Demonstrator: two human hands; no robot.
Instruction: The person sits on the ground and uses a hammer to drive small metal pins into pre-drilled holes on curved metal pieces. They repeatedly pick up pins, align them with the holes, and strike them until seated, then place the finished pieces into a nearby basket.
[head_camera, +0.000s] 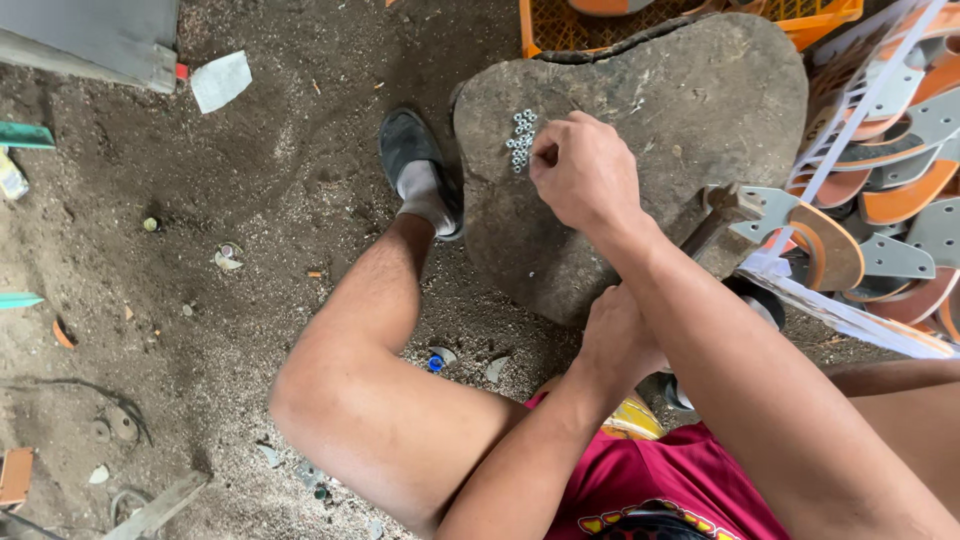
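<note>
- Small cluster of silvery nuts (521, 140) on the upper left part of a big flat stone (690, 110); cluster long axis running up-down in view, roughly parallel to the stone's left edge, just inside that edge.
- Bare stone surface open to the right of the cluster and below it; little room to the left before the rim drops to the dirt floor (200, 300).
- Right hand (585, 175) knuckles up over the stone, fingertips pinched together at the lower right end of the cluster, touching it; forearm crossing the stone diagonally from lower right.
- Left hand (612, 335) low at the stone's near edge, curled closed; what sits inside, impossible to tell.
- Hammer head (728, 205) resting at the stone's right edge, handle slanting down toward the left hand.
- Dark shoe with grey sock (415, 170) planted just left of the stone, bent knee below it.
- Orange crate (690, 15) touching the far edge; stack of grey-and-orange curved parts (880, 180) crowding the right side.
</note>
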